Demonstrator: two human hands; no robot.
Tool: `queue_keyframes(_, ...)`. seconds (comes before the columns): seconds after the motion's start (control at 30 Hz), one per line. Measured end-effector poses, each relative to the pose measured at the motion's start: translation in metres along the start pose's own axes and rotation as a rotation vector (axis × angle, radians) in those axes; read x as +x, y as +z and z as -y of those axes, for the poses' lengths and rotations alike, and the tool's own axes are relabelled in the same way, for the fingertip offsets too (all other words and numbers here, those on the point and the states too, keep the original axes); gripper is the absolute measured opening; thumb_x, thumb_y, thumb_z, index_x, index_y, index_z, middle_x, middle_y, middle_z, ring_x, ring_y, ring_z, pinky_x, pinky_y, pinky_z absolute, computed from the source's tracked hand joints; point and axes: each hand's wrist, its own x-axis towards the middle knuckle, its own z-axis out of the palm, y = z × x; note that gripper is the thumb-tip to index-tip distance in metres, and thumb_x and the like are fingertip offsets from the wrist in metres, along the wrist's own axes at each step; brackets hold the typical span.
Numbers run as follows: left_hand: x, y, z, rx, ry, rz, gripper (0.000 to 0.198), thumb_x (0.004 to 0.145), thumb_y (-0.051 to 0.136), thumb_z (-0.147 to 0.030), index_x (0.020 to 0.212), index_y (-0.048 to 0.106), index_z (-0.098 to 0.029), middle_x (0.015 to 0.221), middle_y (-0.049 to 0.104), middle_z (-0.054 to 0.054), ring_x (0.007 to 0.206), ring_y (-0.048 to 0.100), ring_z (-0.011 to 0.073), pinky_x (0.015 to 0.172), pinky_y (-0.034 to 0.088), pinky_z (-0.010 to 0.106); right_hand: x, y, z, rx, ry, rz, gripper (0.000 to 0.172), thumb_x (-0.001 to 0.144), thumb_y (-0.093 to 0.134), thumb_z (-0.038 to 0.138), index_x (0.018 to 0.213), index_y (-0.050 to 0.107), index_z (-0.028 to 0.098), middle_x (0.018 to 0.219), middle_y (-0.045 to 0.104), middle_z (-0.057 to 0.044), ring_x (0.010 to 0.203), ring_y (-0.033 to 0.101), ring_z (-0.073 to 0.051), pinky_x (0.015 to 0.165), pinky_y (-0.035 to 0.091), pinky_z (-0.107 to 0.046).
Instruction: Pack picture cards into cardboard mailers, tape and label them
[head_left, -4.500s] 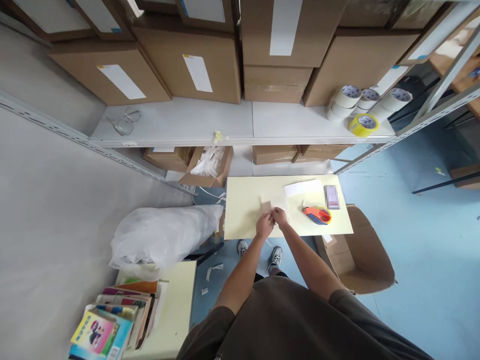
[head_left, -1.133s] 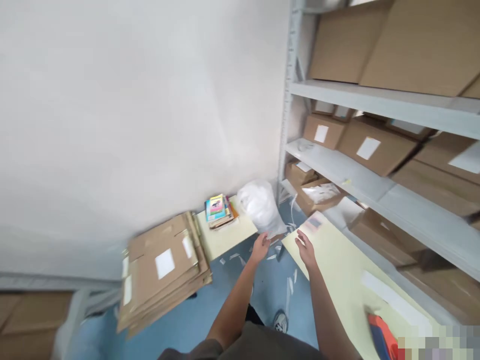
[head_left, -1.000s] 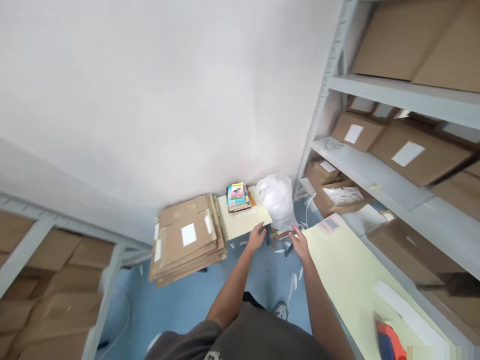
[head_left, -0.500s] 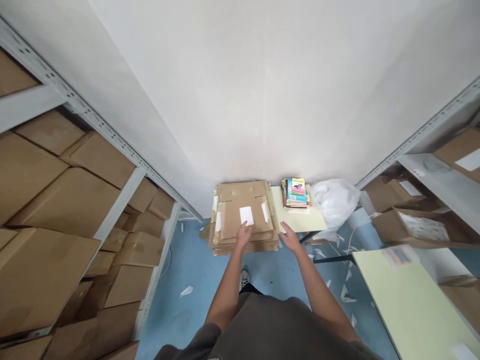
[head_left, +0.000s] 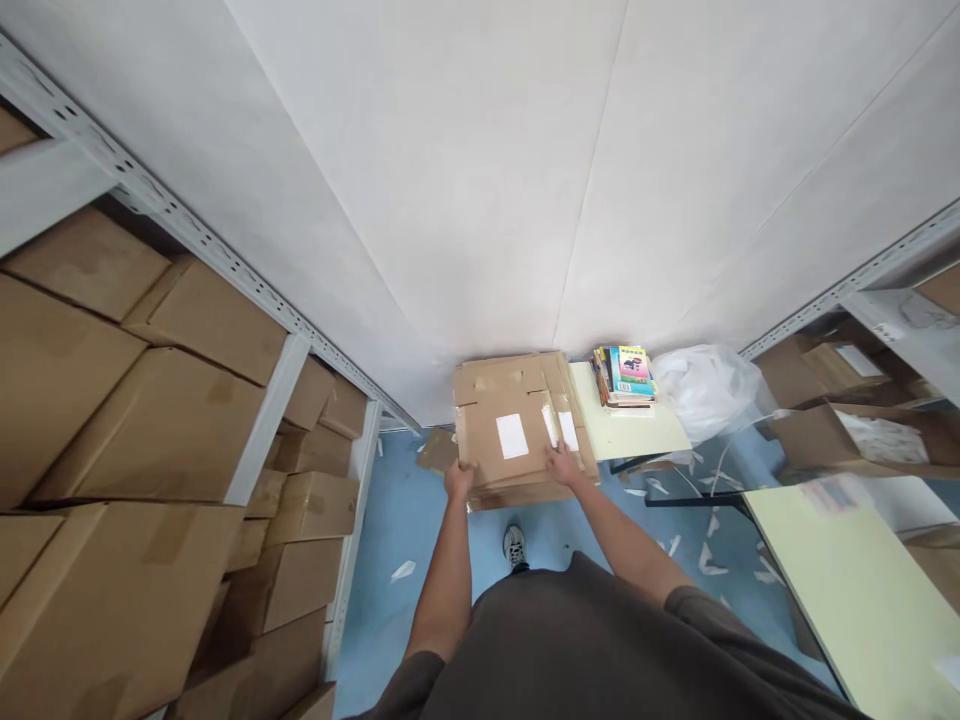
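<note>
A flattened cardboard box [head_left: 491, 440] with a white label [head_left: 513, 437] lies on top of a stack of flattened boxes [head_left: 551, 370]. My left hand [head_left: 459, 480] is closed on its front left corner, with the thumb on top and the other fingers mostly hidden. At the front right edge, my right hand [head_left: 561, 463] grips the same top box close to two narrow white labels. The top box lies flat or nearly so; I cannot tell whether it is lifted at all.
Right of the stack, books [head_left: 625, 376] are piled on a small pale table [head_left: 637, 435] beside a white plastic bag [head_left: 705, 390]. Shelves with cartons [head_left: 157, 420] flank the left; a longer pale table [head_left: 847, 570] stands at the right. Paper scraps [head_left: 709, 560] litter the blue floor.
My left hand has moved from the top box's label to its front left corner. My right hand has come in and taken hold of the right edge. The top box has shifted left on the stack.
</note>
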Motion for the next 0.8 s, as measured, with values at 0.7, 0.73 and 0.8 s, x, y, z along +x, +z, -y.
queue_keyframes(0.7,-0.035,-0.084,0.005,-0.894,0.132,0.296,0.069,0.049,0.097,-0.056,0.101,0.073,-0.018,0.095,0.079,0.008,0.093,0.076,0.0257,0.089,0.058,0.039,-0.017,-0.040,0.004,1.151,0.112,-0.102,0.030,0.055,0.077,0.028,0.084,0.068,0.024,0.066,0.068,0.003,0.070,0.069,-0.021,0.073,0.058,-0.037)
queue_keyframes(0.73,-0.040,-0.083,0.002,-0.892,0.138,0.295,0.069,0.048,0.097,-0.056,0.101,0.073,-0.018,0.094,0.079,0.008,0.092,0.076,0.0254,0.088,0.058,0.038,-0.020,-0.044,-0.002,1.162,0.108,-0.094,0.032,0.054,0.078,0.027,0.083,0.068,0.024,0.066,0.068,0.003,0.067,0.068,-0.020,0.070,0.057,-0.035)
queue_keyframes(0.8,-0.049,-0.079,-0.006,-0.883,0.144,0.283,0.068,0.047,0.098,-0.056,0.098,0.073,-0.017,0.090,0.078,0.006,0.089,0.076,0.0246,0.086,0.058,0.037,-0.030,-0.055,-0.014,1.209,0.075,-0.073,0.034,0.053,0.080,0.028,0.085,0.067,0.024,0.069,0.070,0.003,0.066,0.068,-0.019,0.068,0.055,-0.032)
